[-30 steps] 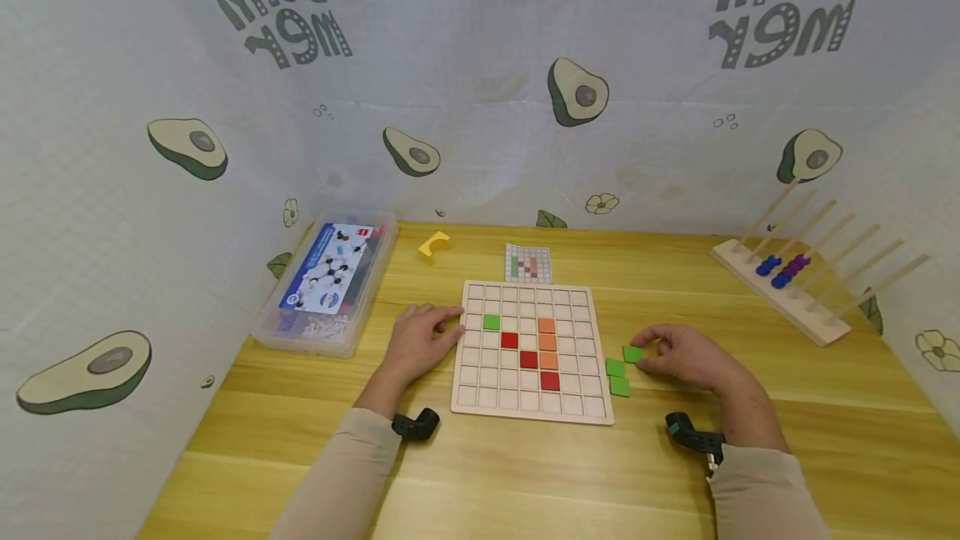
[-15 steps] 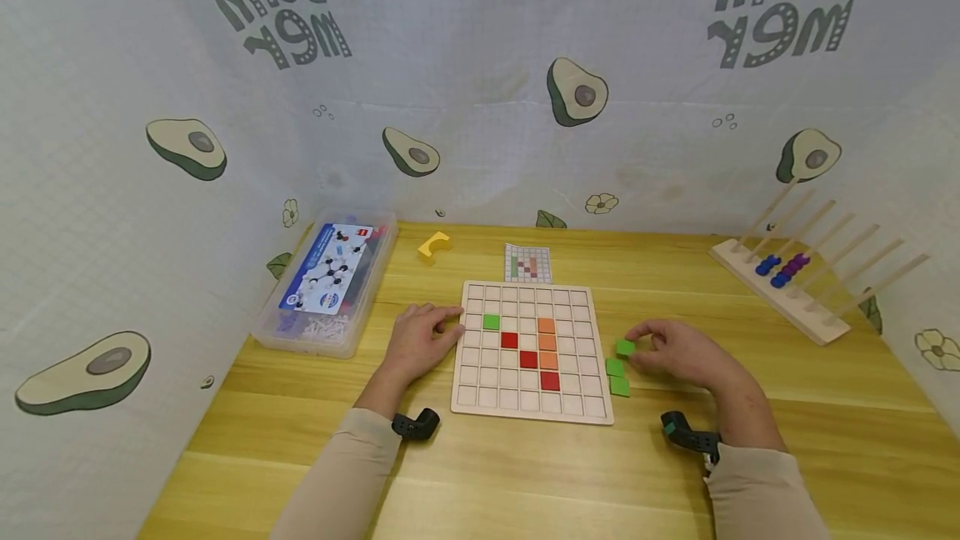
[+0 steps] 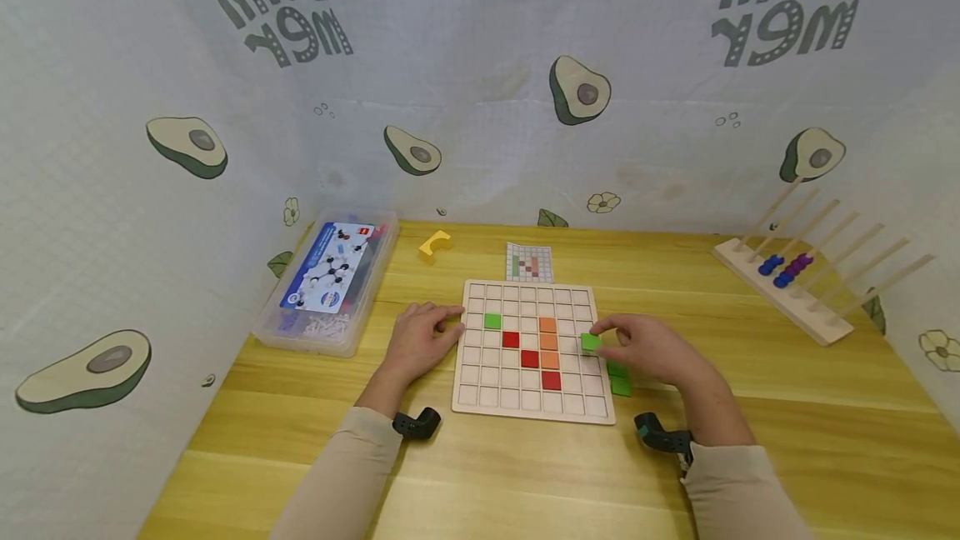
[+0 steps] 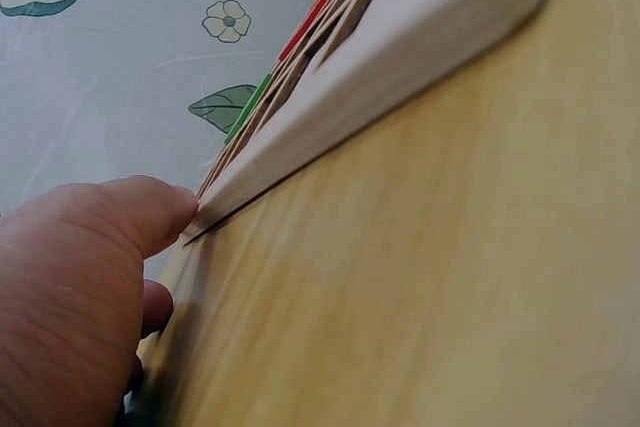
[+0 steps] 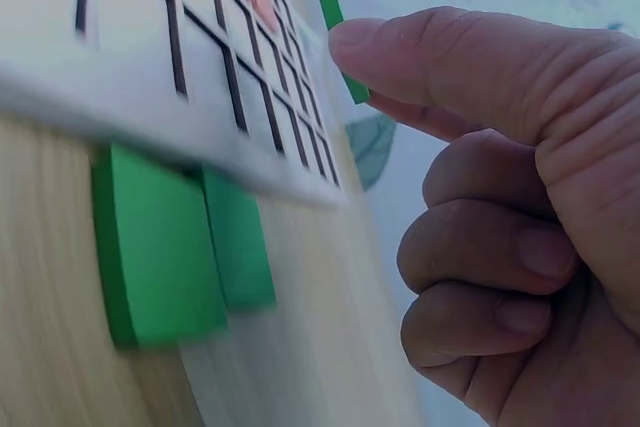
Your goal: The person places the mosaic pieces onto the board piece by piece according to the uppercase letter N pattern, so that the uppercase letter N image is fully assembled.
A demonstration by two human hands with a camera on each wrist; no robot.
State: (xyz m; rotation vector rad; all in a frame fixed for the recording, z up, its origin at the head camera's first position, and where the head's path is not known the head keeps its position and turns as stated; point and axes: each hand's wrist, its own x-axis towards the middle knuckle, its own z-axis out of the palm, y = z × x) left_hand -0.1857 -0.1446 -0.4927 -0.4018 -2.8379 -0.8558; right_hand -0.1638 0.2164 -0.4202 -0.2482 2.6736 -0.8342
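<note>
My right hand (image 3: 651, 347) pinches a green square tile (image 3: 590, 342) between thumb and forefinger, above the right side of the wooden grid board (image 3: 480, 375). In the right wrist view that tile (image 5: 343, 45) stands on edge in the pinch, with the other fingers curled below. Two more green tiles (image 3: 621, 386) lie on the table by the board's right edge, partly under the hand. My left hand (image 3: 422, 342) rests at the board's left edge; in the left wrist view its thumb (image 4: 160, 209) touches the rim. On the board sit one green tile (image 3: 492, 321), red tiles (image 3: 529, 359) and orange tiles (image 3: 548, 342).
Behind the board lies a small printed pattern card (image 3: 529, 263). A yellow arch block (image 3: 435, 246) is at the back. To the left stands a clear plastic box (image 3: 327, 283) with a molecule label. A wooden peg rack (image 3: 780, 290) with blue and purple beads is at right.
My right hand has carried the pinched green tile leftward, from beside the loose green tiles to above the board's right side. The left hand has stayed in place.
</note>
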